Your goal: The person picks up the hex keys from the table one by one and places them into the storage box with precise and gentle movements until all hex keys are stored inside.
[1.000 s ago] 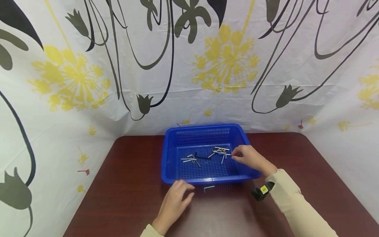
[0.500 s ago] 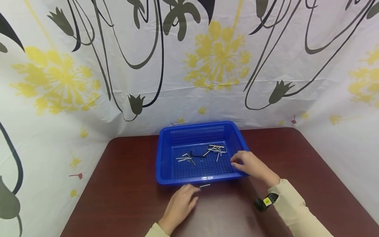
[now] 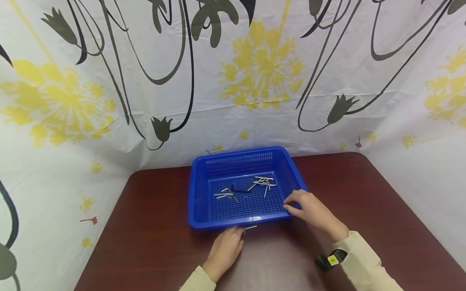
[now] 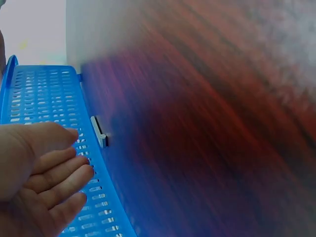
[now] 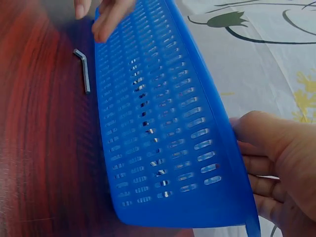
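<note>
A single silver hex key point(image 3: 251, 227) lies on the table just in front of the blue plastic basket point(image 3: 233, 224). Beside it, my left hand point(image 3: 226, 248) hovers low with fingers loosely bent, partly covering the key's near end in the head view. In the left wrist view, the hex key point(image 4: 99, 132) lies a little beyond the fingertips, and nothing is in the hand. My right hand point(image 3: 313, 212) is at the basket's front right corner, its loosely curved fingers over the rim and empty. Inside the basket are silver hex keys point(image 3: 263, 182) and a black one point(image 3: 242, 191).
The dark red-brown table point(image 3: 156, 210) extends around the basket on both sides. Behind it hangs a white cloth point(image 3: 204, 101) with yellow and grey flowers. A black wrist device point(image 3: 331, 259) with a yellow label is strapped to the right wrist.
My left hand has moved forward and right to the loose hex key. The right hand has drawn back from the hex keys inside to the basket's front right corner. The head view has shifted slightly.
</note>
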Available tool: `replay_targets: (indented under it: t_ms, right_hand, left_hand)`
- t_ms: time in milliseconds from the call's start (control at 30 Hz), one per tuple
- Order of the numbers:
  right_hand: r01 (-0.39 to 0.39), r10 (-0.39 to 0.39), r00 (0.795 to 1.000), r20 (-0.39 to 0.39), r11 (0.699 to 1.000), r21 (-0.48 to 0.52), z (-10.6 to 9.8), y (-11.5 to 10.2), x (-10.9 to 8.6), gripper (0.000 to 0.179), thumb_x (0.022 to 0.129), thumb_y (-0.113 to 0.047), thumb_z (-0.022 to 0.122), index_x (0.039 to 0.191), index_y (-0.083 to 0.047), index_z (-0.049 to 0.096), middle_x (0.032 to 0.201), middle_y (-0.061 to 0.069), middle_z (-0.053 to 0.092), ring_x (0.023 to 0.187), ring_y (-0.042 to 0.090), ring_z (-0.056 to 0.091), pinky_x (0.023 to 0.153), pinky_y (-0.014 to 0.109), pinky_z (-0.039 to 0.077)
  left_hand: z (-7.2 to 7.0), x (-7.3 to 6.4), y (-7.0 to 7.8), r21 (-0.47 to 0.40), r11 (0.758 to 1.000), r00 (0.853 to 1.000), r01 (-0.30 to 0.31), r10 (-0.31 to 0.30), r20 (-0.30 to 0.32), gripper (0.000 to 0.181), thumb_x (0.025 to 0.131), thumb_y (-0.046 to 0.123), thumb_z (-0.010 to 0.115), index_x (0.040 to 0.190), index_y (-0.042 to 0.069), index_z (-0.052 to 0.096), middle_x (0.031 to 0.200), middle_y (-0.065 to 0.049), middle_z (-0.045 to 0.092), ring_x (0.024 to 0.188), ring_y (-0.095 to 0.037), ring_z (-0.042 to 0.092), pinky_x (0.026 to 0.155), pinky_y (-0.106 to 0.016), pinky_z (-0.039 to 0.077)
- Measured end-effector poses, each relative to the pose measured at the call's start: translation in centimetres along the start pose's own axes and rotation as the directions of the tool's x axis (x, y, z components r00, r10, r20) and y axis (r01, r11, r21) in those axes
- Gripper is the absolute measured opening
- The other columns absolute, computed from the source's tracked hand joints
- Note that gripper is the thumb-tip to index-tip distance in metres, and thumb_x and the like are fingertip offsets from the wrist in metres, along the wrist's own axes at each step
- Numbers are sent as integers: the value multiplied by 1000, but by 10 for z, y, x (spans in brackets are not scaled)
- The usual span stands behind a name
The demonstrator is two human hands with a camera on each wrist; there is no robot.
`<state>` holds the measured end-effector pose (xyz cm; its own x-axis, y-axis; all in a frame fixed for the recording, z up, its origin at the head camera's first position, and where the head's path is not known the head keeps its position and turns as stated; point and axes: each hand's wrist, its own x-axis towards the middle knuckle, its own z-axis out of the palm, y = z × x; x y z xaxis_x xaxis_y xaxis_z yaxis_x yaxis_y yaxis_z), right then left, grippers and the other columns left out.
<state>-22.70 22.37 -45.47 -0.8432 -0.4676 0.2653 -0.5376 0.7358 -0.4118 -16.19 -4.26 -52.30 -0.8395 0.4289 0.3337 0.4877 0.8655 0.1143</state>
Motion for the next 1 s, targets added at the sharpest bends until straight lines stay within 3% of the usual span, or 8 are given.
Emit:
replay_targets:
  t_ms: [167,367,700,1000]
  right_hand:
    - [37,-38,997,-61,999,-19,1,0,-9,5,80,-11,69,85,-11,69,82,-9,60,79,10,54,70,31,51]
    - [95,-98,987,-124,995,-36,3,0,-17,4,80,-10,69,84,-12,69,81,-11,59,79,9,54,68,29,50]
    - [112,-109,966,-233,994,3,13,1,-22,9,77,-8,71,84,-13,69,82,-9,61,80,9,55,67,30,50]
    - [137,-123,953,-277,990,32,17,3,-23,11,76,-5,71,84,-12,69,82,-11,61,79,8,54,63,24,48]
  left_hand:
    - [4,4,2,51,999,999,-13,15,-31,18,71,12,72,84,13,60,74,4,55,63,-15,56,53,-27,46]
    - [9,8,4,131,989,996,-63,70,-50,23,70,11,73,91,10,63,78,2,56,65,-15,57,54,-26,48]
    - [17,13,6,211,970,992,-118,124,-13,15,74,7,64,89,10,64,80,2,56,67,-14,58,55,-26,48]
    - [19,12,3,193,969,988,-152,154,6,12,69,5,66,65,14,60,70,4,52,56,-14,54,46,-26,43]
